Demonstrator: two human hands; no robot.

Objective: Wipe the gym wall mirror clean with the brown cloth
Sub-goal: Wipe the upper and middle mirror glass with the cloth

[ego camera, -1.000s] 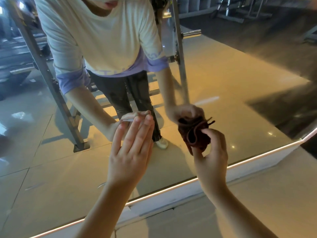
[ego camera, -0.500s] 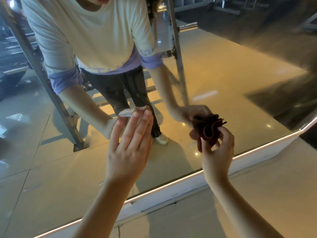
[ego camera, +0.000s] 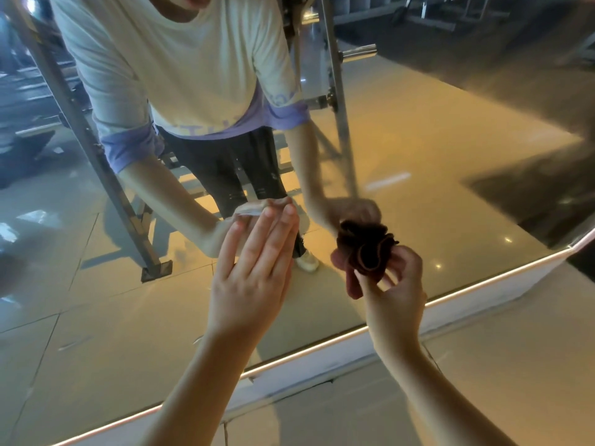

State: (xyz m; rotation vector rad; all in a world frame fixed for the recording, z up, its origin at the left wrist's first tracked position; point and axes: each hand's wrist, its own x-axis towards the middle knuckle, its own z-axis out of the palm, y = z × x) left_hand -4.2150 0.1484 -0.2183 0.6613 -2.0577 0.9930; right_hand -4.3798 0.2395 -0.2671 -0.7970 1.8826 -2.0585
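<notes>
- Bunching the brown cloth [ego camera: 365,249] in our right hand [ego camera: 394,297], we pinch its folds with curled fingertips, against or just off the wall mirror [ego camera: 434,149]; we cannot tell which.
- Our left hand [ego camera: 254,275] lies flat on the glass, fingers straight, curled round nothing.
- The cloth looks soft and light; a fuller palm hold would likely wipe better.
- Open glass lies rightward and above; the lit lower edge [ego camera: 483,282] is near.

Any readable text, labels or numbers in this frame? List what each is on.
Pale lettering on the reflected shirt hem: mirrored and blurred, unreadable.
Pale print on the reflected sleeve: unreadable.
Nothing legible elsewhere; the brown cloth shows none.
</notes>
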